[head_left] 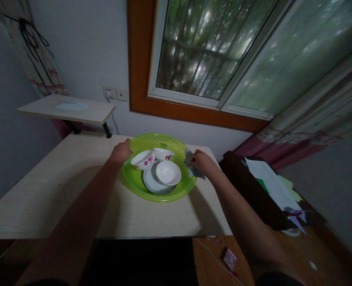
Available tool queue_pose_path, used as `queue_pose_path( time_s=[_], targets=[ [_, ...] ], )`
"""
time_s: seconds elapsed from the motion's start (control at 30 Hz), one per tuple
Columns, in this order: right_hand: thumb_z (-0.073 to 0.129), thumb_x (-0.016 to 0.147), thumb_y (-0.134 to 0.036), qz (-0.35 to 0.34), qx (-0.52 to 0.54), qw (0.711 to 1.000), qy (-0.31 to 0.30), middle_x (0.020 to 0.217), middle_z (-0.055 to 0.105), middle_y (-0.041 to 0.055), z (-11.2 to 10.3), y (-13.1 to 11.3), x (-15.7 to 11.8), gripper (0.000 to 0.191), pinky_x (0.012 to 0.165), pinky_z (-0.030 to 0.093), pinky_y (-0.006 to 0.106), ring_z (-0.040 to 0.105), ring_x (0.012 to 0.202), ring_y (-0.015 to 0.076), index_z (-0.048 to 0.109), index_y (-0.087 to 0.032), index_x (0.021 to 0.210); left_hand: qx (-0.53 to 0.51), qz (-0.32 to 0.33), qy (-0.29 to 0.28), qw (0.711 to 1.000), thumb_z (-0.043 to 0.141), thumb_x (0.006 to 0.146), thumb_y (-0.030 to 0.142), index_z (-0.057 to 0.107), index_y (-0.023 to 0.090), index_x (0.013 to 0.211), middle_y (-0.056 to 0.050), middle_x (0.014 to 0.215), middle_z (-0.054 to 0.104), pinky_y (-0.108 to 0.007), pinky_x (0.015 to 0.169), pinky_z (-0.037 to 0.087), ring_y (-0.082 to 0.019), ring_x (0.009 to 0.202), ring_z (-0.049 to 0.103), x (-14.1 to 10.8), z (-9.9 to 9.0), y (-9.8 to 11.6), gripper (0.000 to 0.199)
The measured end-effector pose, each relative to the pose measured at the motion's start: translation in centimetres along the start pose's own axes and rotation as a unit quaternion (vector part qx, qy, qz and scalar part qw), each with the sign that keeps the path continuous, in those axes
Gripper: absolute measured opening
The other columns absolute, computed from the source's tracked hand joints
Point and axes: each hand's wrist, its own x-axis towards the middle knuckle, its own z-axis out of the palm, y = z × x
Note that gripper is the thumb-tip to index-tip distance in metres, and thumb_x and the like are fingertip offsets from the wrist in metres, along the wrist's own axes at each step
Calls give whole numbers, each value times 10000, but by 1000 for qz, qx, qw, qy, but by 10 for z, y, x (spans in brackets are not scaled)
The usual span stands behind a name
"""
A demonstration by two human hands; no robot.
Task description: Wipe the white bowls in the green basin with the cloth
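A bright green plastic basin [135, 183] stands on the table, with dishes inside it. A bowl with pink flowers [142, 160] leans at the left, and a bowl with a red mark [163, 154] lies behind it. Nearer to me, a plain white bowl [168, 173] rests on a white plate [150, 181]. My left hand [121, 152] is closed on the basin's left rim. At the right rim, my right hand [204, 162] pinches a grey cloth [195, 172] that hangs over the basin's edge. The fingertips of both hands are partly hidden.
The pale wooden table [83, 178] carries a small raised shelf [95, 113] at back left, with a paper on it. A wall and window [202, 51] stand behind. To the right is a dark cabinet [253, 190] with papers. A pink box [229, 259] lies on the floor.
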Motion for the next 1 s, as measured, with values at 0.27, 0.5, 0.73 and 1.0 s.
queue_pose_path(
  time_s=[0.27, 0.5, 0.73, 1.0],
  targets=[
    [709, 986, -115, 10, -14, 999, 39, 1195, 787, 176, 1, -7, 45, 198, 896, 563, 297, 771, 993, 257, 885, -132, 1074, -8, 12, -5, 1000, 743, 981, 304, 610, 217, 1508, -227, 1409, 778, -369, 985, 575, -349, 1300, 765, 2, -1, -2, 550],
    [685, 1023, -170, 35, -26, 997, 68, 1144, 773, 175, 4, -26, 80, 223, 916, 560, 298, 756, 1011, 255, 880, -143, 1127, -5, 10, -3, 1000, 747, 976, 327, 615, 240, 1492, -210, 1389, 784, -364, 1005, 581, -338, 1306, 762, 3, 1, -4, 539],
    [641, 1080, -230, 34, -34, 997, 60, 1216, 772, 207, 12, -17, 60, 268, 985, 555, 317, 741, 1113, 284, 870, -117, 1163, 4, 1, 1, 1000, 728, 990, 332, 600, 216, 1489, -220, 1389, 781, -375, 1013, 588, -354, 1305, 763, -2, 0, 1, 528],
    [557, 1069, -99, -58, -167, 984, -23, 1279, 785, 257, 11, -20, -12, 319, 1021, 595, 352, 710, 1267, 341, 869, -99, 1133, 0, -4, 8, 1000, 717, 991, 289, 609, 191, 1499, -245, 1381, 778, -392, 1004, 593, -367, 1291, 769, -1, 2, 2, 528]
  ],
)
